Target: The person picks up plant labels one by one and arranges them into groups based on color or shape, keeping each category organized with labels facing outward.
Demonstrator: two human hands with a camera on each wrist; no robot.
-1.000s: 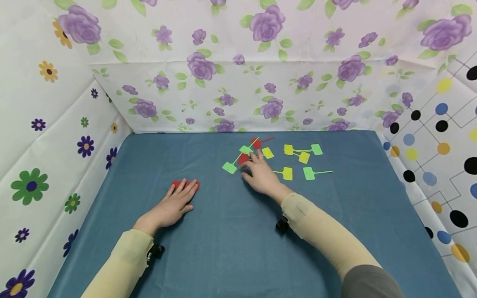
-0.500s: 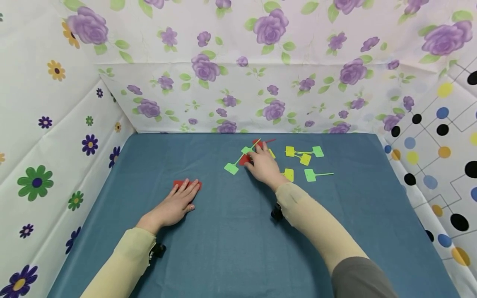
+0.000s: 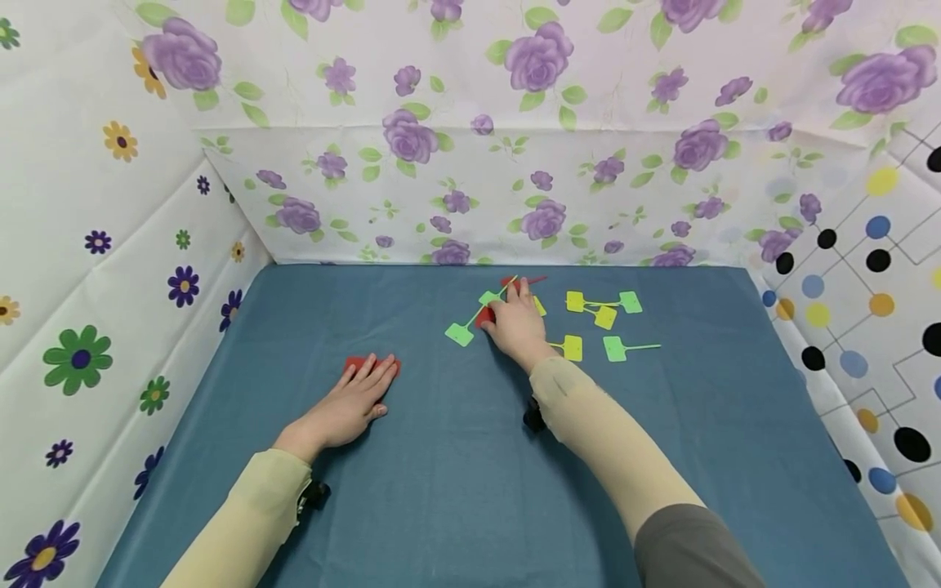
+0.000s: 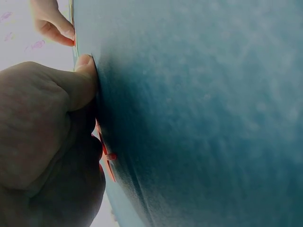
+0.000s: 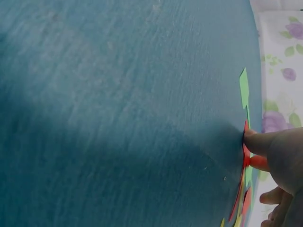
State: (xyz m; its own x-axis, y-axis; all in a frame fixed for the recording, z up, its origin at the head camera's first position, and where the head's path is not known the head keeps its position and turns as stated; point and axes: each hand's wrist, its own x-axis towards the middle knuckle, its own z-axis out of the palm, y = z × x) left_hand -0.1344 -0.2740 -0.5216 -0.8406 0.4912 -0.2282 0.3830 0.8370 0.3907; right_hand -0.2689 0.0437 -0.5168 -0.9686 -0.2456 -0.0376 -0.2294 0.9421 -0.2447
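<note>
My left hand lies with its fingers spread and extended over red tags on the left part of the table; most of their surface is hidden. The left wrist view shows a red edge beside those fingers. Farther back, my right hand pinches a red flag-shaped tag between thumb and forefinger. Green tags and another red tag lie around that hand. Part of a yellow tag shows behind its fingers.
To the right of the right hand lie yellow tags and green tags, some with crossing stems. Blue cloth covers the table. A flowered sheet stands along the back, with patterned sheets at both sides.
My right hand has shifted slightly left and its fingers have come down onto the red tag, drawing closer together. My left hand stays over its red tags.
</note>
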